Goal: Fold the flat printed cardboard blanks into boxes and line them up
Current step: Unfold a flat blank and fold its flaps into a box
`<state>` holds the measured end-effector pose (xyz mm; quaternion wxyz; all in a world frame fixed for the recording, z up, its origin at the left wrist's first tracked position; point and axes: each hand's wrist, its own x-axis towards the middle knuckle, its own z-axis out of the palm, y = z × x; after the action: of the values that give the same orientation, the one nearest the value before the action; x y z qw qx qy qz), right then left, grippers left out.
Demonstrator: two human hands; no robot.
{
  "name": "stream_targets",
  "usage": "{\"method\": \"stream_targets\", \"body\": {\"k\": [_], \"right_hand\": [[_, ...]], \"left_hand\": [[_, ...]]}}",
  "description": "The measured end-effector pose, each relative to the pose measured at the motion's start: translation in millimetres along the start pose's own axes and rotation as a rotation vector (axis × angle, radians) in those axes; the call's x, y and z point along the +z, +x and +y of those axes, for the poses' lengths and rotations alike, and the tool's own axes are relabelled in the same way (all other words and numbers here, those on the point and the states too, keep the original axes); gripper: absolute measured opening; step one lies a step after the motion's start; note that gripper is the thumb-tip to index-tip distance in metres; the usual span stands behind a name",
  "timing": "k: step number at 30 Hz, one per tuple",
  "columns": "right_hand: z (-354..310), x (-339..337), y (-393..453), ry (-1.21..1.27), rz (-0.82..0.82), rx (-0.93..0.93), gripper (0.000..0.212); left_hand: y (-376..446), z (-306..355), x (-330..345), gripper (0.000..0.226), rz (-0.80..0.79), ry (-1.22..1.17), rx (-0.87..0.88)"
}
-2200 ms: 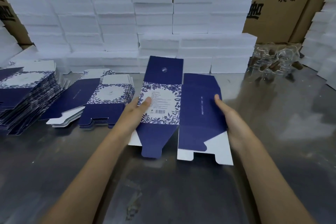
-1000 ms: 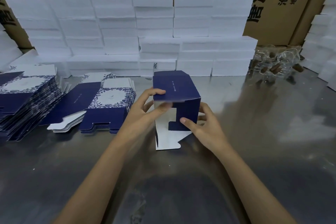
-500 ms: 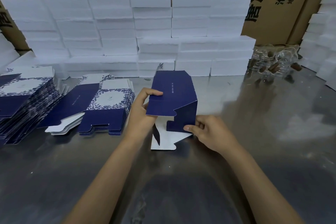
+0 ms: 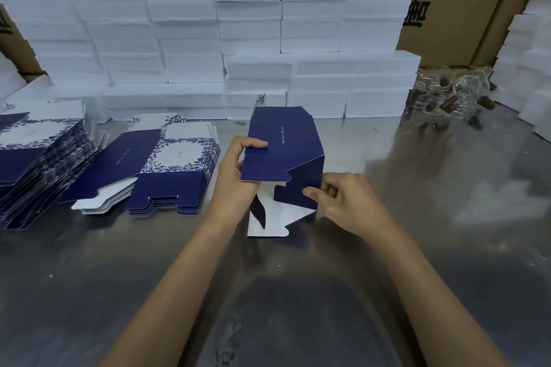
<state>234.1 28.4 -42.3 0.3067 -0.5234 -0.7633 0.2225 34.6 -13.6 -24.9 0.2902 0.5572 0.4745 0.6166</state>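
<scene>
Gripping one half-formed navy box (image 4: 286, 155) above the worktop (image 4: 417, 247), left hand (image 4: 235, 185) and right hand (image 4: 343, 202) are closing bottom flaps, stacked flat blanks (image 4: 176, 170) remain, no finished row visible.

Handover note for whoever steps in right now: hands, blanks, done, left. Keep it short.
Left hand: grips the half-formed box at its left edge, thumb on top.
Right hand: pinches a navy end flap at the box's right.
Flat blanks lie stacked to the left on the metal table.
Done: blank opened into a tube.
Left: tuck the end flaps, line it up, fold the remaining blanks.
</scene>
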Motion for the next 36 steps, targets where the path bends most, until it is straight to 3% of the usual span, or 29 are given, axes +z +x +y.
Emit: {"method": "stream_targets", "body": {"k": [5,12,19,23,27,30,32,36], "right_hand": [[-7,-2,-2,0.124,0.153,-0.093,0.044],[-12,-7,-5,0.191,0.177,-0.099,0.037],[-16,-18,-8,0.287,0.212,-0.119,0.026],[-31,-22,-9,0.468,0.384,-0.123,0.011],[-33,-12,-11,0.433,0.186,-0.09,0.037],[-32,-9,-12,0.451,0.156,-0.078,0.039],[-34,-9,-12,0.479,0.184,-0.087,0.034],[-37,-4,-11,0.582,0.204,-0.1,0.024]], "left_hand": [[2,-2,-2,0.033,0.028,-0.021,-0.008],[1,-1,-1,0.04,-0.01,0.001,-0.029],[-1,4,-6,0.048,-0.089,0.011,-0.081],[1,9,-14,0.065,-0.227,0.017,-0.121],[1,15,-22,0.089,-0.433,0.064,-0.158],[1,17,-29,0.1,-0.53,0.092,-0.221],[0,19,-27,0.094,-0.511,0.056,-0.226],[-4,17,-7,0.043,-0.143,0.011,-0.083]]}}
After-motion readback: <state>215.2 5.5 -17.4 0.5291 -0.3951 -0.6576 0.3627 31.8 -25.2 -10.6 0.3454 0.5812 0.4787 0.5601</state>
